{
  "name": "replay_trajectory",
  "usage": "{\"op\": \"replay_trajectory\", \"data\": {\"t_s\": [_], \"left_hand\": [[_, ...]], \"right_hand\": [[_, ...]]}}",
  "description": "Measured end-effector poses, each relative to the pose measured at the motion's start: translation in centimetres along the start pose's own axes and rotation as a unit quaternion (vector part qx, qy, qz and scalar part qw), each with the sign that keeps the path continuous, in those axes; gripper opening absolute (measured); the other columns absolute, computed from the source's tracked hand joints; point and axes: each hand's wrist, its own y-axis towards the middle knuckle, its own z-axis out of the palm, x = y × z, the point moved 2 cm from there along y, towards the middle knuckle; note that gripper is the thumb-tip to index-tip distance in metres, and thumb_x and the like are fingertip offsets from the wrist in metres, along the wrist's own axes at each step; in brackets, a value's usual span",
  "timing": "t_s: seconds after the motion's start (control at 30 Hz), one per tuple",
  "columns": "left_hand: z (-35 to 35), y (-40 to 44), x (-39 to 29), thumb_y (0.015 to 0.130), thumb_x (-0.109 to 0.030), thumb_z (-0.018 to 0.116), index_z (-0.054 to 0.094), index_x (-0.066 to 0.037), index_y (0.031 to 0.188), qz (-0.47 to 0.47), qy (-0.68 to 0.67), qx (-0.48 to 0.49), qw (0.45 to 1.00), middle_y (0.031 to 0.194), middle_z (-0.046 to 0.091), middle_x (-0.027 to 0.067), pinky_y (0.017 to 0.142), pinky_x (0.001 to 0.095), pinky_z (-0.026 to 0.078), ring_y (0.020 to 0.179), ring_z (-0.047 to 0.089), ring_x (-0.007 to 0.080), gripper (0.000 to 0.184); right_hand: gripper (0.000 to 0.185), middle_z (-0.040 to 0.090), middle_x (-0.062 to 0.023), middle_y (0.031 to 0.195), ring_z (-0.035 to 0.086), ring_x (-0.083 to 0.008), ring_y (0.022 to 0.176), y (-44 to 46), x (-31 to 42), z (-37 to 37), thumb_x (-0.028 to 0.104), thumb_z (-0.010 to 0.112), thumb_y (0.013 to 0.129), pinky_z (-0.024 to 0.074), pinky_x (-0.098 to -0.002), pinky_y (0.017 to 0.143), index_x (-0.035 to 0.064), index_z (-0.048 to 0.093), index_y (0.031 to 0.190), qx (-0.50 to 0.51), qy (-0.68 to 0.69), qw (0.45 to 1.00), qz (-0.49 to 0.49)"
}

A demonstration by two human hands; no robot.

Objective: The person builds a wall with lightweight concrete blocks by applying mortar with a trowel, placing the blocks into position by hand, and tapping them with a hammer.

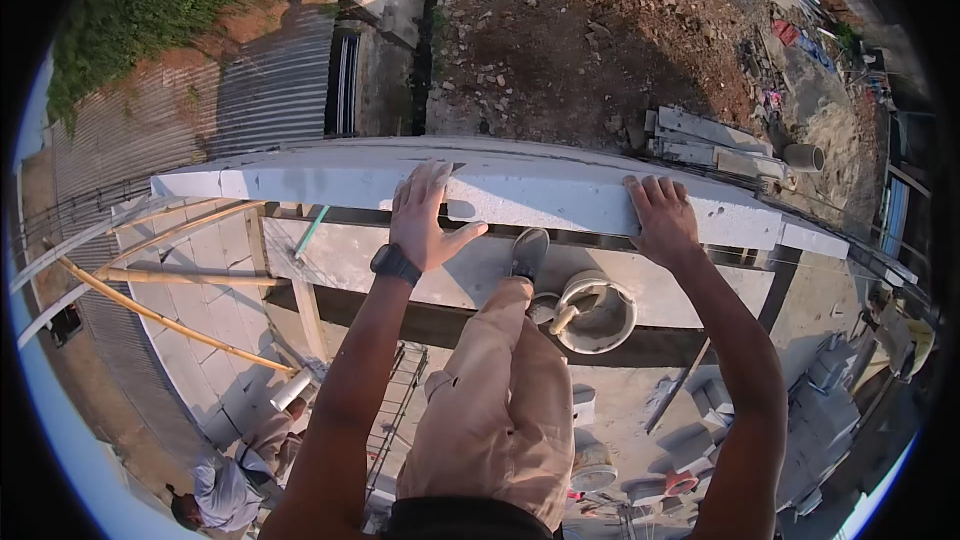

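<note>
A long pale block wall runs across the view in front of me. My left hand lies on its near edge, fingers over the top and thumb spread to the right. Further right, my right hand rests on the same edge with its fingers bent over it. Neither hand shows anything lifted. Below, my shoe is on a grey plank, beside a round bucket with a tool in it.
Bamboo poles stand at the left. Another person is at the lower left. Far below are stacked blocks. Beyond the wall lie a corrugated roof and rubble ground, at a drop.
</note>
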Motion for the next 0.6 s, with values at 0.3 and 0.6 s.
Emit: {"op": "replay_trajectory", "data": {"t_s": [0.3,0.6], "left_hand": [[1.8,0.5,5.0,0.086,-0.057,0.064,0.036,-0.012,0.151,-0.061,0.076,0.019,0.995,0.157,0.029,0.0211,0.116,0.0645,0.008,0.148,0.02,0.0425,0.084],[3.6,1.1,5.3,0.092,-0.046,0.058,0.05,-0.015,0.142,-0.073,0.123,0.002,0.99,0.154,0.038,0.0128,0.116,0.0657,0.005,0.148,0.023,0.0347,0.059]], "right_hand": [[0.088,0.051,-0.0138,0.119,0.05,-0.0318,0.113,0.1,2.7,4.4,0.02,0.083,0.064,0.0374,-0.0477,0.104,0.0093,0.041,0.141,-0.009,0.041,0.999,0.005],[0.083,0.051,-0.0144,0.118,0.049,-0.0331,0.112,0.5,2.9,6.0,0.013,0.081,0.062,0.0374,-0.0474,0.101,0.0079,0.045,0.136,-0.053,0.079,0.995,0.003]]}}
